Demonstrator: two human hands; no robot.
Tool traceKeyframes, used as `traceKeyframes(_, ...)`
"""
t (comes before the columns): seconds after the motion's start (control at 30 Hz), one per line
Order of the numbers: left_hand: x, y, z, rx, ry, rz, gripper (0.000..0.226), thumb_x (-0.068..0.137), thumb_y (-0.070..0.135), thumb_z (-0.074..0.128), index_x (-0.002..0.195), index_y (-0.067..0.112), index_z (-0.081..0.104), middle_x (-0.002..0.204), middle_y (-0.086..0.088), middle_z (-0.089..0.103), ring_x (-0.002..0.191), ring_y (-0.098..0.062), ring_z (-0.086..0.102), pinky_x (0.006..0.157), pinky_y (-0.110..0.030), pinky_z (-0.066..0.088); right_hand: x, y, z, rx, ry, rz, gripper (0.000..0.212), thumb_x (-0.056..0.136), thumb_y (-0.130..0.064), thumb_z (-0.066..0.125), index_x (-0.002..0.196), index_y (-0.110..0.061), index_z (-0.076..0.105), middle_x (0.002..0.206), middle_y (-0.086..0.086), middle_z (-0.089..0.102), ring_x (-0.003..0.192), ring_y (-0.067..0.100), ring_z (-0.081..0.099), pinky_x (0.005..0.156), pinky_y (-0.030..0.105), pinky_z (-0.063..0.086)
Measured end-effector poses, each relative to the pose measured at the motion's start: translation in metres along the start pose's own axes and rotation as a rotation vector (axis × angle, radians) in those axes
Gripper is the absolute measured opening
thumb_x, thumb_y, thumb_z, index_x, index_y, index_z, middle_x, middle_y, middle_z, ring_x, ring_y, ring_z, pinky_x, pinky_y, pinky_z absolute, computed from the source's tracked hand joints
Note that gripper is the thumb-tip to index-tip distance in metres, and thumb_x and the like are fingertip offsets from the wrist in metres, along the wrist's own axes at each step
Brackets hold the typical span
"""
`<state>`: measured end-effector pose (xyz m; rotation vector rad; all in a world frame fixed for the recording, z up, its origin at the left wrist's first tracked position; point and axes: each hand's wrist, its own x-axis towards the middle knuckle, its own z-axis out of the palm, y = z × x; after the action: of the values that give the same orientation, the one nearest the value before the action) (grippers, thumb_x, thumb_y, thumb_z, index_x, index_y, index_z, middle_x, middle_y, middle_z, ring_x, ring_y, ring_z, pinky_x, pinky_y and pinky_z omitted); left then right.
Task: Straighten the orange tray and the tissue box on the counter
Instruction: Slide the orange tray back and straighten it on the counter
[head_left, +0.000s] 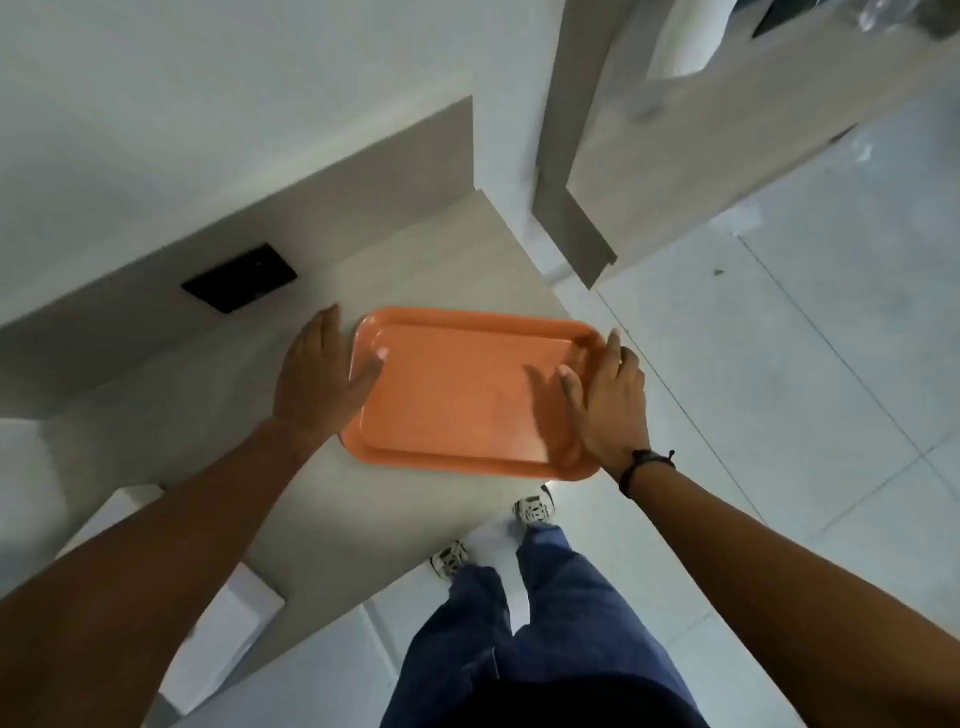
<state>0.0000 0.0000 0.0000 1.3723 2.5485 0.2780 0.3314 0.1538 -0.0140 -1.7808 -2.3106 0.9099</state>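
An empty orange tray (462, 400) lies flat on the pale counter (441, 260), near its right end and close to the front edge. My left hand (317, 379) rests against the tray's left short rim, thumb hooked over the rim. My right hand (608, 400) presses on the right short rim, thumb inside the tray, fingers along the outside. A white box (228, 623), likely the tissue box, sits at the counter's near left, partly hidden under my left forearm.
A black socket plate (240, 278) is set into the backsplash behind the tray. The counter ends just right of the tray, with tiled floor (779, 389) beyond. A pale cabinet (701, 171) stands at the right. My legs and shoes stand below the counter's edge.
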Motion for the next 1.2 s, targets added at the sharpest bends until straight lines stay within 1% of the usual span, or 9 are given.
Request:
traceKeyframes(0.13,-0.010,-0.005,0.029,-0.045,-0.074,-0.149,0.095,0.100,0.062,0.049,0.161,-0.009,0.033,0.148,-0.040,0.051,0.132,-0.057,0.053,0.109,-0.063,0.046,-0.003,0.023,0.021,0.040,0.021,0.155,0.086,0.110,-0.059,0.051,0.171,-0.005,0.023,0.153,0.027,0.047,0.136,0.045,0.051,0.115,0.057,0.047)
traceKeyframes(0.27,-0.016,-0.014,0.057,-0.090,-0.065,-0.091,0.075,0.108,0.035,0.062,0.163,-0.006,0.032,0.144,-0.040,0.051,0.128,-0.058,0.053,0.108,-0.064,0.044,0.002,0.035,0.037,0.165,0.031,0.161,0.072,0.112,-0.047,0.057,0.167,-0.008,0.032,0.148,0.021,0.051,0.135,0.040,0.051,0.115,0.056,0.050)
traceKeyframes(0.47,-0.030,-0.013,0.070,-0.261,-0.013,-0.149,0.066,0.112,0.021,0.053,0.169,0.002,0.024,0.147,-0.035,0.048,0.128,-0.055,0.054,0.105,-0.060,0.048,0.009,0.040,0.050,0.224,0.073,0.162,0.056,0.113,-0.020,0.052,0.165,-0.010,0.035,0.156,0.016,0.053,0.142,0.035,0.054,0.121,0.057,0.048)
traceKeyframes(0.63,-0.052,-0.014,0.067,-0.311,0.044,-0.254,0.065,0.111,0.005,0.047,0.169,0.000,0.020,0.148,-0.031,0.048,0.118,-0.051,0.063,0.095,-0.057,0.055,0.024,0.028,0.055,0.221,0.031,0.092,0.056,0.114,-0.022,0.050,0.167,-0.013,0.033,0.157,0.014,0.052,0.141,0.034,0.057,0.118,0.057,0.052)
traceKeyframes(0.73,-0.071,-0.022,0.068,-0.359,0.069,-0.344,0.065,0.112,0.006,0.045,0.170,0.002,0.018,0.156,-0.031,0.043,0.120,-0.055,0.060,0.097,-0.058,0.054,0.033,0.014,0.059,0.220,-0.017,0.022,0.058,0.115,-0.024,0.051,0.168,-0.014,0.030,0.160,0.013,0.050,0.145,0.035,0.055,0.120,0.060,0.051)
traceKeyframes(0.83,-0.092,-0.035,0.070,-0.421,0.095,-0.475,0.065,0.115,0.014,0.042,0.173,0.012,0.012,0.163,-0.024,0.037,0.131,-0.051,0.057,0.103,-0.059,0.053,0.040,-0.003,0.067,0.202,-0.073,-0.046,0.060,0.115,-0.023,0.050,0.169,-0.014,0.029,0.163,0.013,0.049,0.149,0.037,0.052,0.123,0.061,0.049)
traceKeyframes(0.93,-0.112,-0.048,0.071,-0.458,0.113,-0.579,0.065,0.117,0.025,0.039,0.174,0.019,0.007,0.162,-0.020,0.038,0.129,-0.044,0.060,0.098,-0.049,0.052,0.044,-0.023,0.075,0.186,-0.135,-0.109,0.060,0.113,-0.022,0.050,0.170,-0.016,0.029,0.164,0.011,0.048,0.150,0.036,0.051,0.124,0.058,0.047)
traceKeyframes(1.03,-0.134,-0.058,0.074,-0.453,0.143,-0.650,0.065,0.118,0.031,0.037,0.174,0.018,0.006,0.161,-0.020,0.038,0.125,-0.042,0.062,0.091,-0.044,0.050,0.046,-0.041,0.083,0.154,-0.179,-0.180,0.061,0.112,-0.019,0.050,0.170,-0.015,0.030,0.164,0.013,0.049,0.150,0.036,0.050,0.126,0.055,0.046)
traceKeyframes(1.2,-0.157,-0.067,0.078,-0.448,0.211,-0.709,0.062,0.119,0.029,0.038,0.173,0.013,0.011,0.161,-0.022,0.040,0.126,-0.042,0.063,0.094,-0.044,0.052,0.050,-0.059,0.094,0.106,-0.232,-0.262,0.062,0.113,-0.017,0.051,0.171,-0.013,0.029,0.162,0.015,0.049,0.150,0.038,0.049,0.124,0.053,0.044)
